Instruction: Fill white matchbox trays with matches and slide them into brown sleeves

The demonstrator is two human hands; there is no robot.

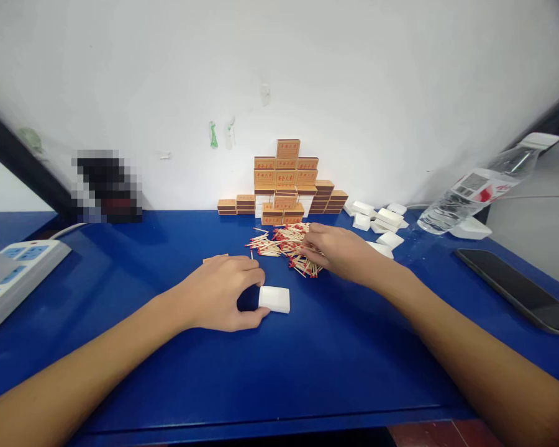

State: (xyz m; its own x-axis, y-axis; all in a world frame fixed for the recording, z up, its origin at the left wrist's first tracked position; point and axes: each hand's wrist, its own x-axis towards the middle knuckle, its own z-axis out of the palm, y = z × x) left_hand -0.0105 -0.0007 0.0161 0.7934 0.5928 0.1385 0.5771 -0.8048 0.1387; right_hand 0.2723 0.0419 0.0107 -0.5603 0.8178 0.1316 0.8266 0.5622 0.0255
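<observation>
My left hand (223, 292) pinches the left end of a small white matchbox tray (274, 299) between thumb and fingers, on the blue table. What lies inside the tray cannot be made out. Behind those knuckles peeks the edge of an orange-brown matchbox sleeve (213, 257), mostly covered. A loose pile of red-tipped matches (272, 245) spreads in front of the stacked matchboxes (286, 180). My right hand (338, 248) is at the pile's right side, its fingers curled together on some of the matches; their tips are partly hidden.
Several white trays (389, 217) lie heaped at the back right, beside a leaning plastic bottle (479, 186). A phone (517, 288) rests on the right. On the left stand a power strip (32, 267) and a blurred dark object (109, 186). A white wall (354, 93) rises behind.
</observation>
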